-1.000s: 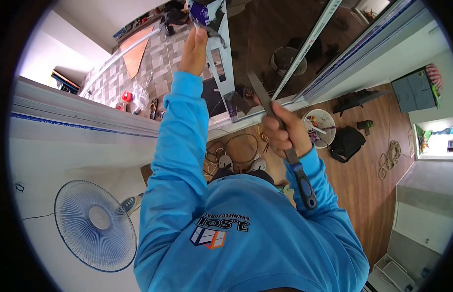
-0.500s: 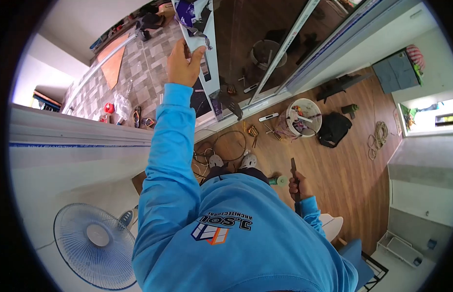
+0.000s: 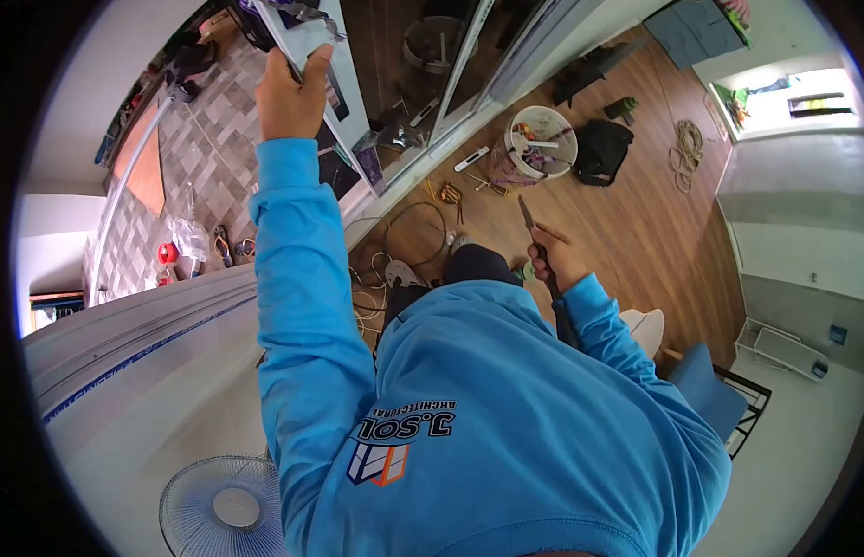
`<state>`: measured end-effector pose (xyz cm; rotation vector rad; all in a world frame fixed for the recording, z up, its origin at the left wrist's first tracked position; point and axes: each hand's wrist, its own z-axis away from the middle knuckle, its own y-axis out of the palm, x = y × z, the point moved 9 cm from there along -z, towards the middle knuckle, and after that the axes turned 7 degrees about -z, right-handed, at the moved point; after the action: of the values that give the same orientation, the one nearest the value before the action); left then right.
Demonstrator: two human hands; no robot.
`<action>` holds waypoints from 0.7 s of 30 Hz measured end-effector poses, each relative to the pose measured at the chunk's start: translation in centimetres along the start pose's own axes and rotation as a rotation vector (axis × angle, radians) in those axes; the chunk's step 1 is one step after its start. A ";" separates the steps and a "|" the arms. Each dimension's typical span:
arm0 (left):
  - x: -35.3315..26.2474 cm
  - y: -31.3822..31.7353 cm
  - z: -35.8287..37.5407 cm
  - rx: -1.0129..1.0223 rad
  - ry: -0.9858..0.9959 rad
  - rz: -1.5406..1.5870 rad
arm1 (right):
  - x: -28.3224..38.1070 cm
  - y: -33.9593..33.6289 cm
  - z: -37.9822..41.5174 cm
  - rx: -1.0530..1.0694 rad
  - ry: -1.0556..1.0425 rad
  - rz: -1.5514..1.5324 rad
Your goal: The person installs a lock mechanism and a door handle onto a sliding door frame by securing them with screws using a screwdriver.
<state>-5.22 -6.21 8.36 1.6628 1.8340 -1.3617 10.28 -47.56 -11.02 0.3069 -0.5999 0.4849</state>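
My left hand [image 3: 295, 97] is raised at the upper left, fingers and thumb closed around the edge of a white-framed door panel [image 3: 348, 102]. Scraps of purple and white film cling to this panel. Lower and to the right, my right hand [image 3: 564, 256] grips a long, dark, narrow tool [image 3: 528, 213] with a tapering tip; its exact kind I cannot make out. Its lower part runs down along my sleeve. Beyond the panel is dark glass [image 3: 395, 65] that mirrors the bucket and floor.
On the wood floor stand a white bucket [image 3: 564, 148] of tools, a black bag [image 3: 603, 153], a spirit level [image 3: 471, 159] and a coiled rope [image 3: 686, 153]. A cable [image 3: 415, 209] loops near my shoes. A fan [image 3: 235, 508] is at lower left, a blue chair [image 3: 709, 395] at right.
My view has turned and shifted. My left hand stays on the panel's edge, now farther up and left in view. The right hand has risen with the dark tool, and one leg has stepped forward.
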 end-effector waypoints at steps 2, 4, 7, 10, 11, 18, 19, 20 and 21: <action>-0.1 0.2 0.1 -0.009 0.022 -0.043 | 0.6 -0.2 -0.2 -0.014 -0.001 0.012; -0.4 -0.1 0.0 -0.049 0.052 -0.083 | 1.5 -0.2 -1.1 -0.009 -0.004 0.029; 0.4 0.0 0.1 -0.055 -0.018 -0.089 | 2.9 -1.8 -3.0 -0.036 0.011 0.012; 0.4 0.2 0.2 -0.067 -0.016 -0.017 | 6.6 -2.9 -6.2 -0.011 -0.062 0.106; 0.6 0.2 0.4 -0.085 -0.042 -0.039 | 7.3 -2.9 -7.2 0.007 -0.045 0.136; 3.8 1.2 6.8 -0.360 -0.221 0.094 | 0.7 -11.2 -20.2 0.103 -0.040 0.362; 6.3 1.5 9.7 -0.384 -0.319 0.038 | -0.5 -14.1 -23.7 0.055 -0.228 0.617; 9.2 1.8 13.0 -0.414 -0.401 -0.014 | 0.2 -14.8 -26.1 0.004 -0.433 0.862; 12.3 2.7 17.4 -0.356 -0.467 -0.096 | 0.7 -15.0 -27.4 -0.002 -0.439 0.838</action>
<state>-12.35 -12.99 -10.73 0.9926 1.7580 -1.2370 31.26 -48.71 -34.15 0.1453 -1.1620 1.2395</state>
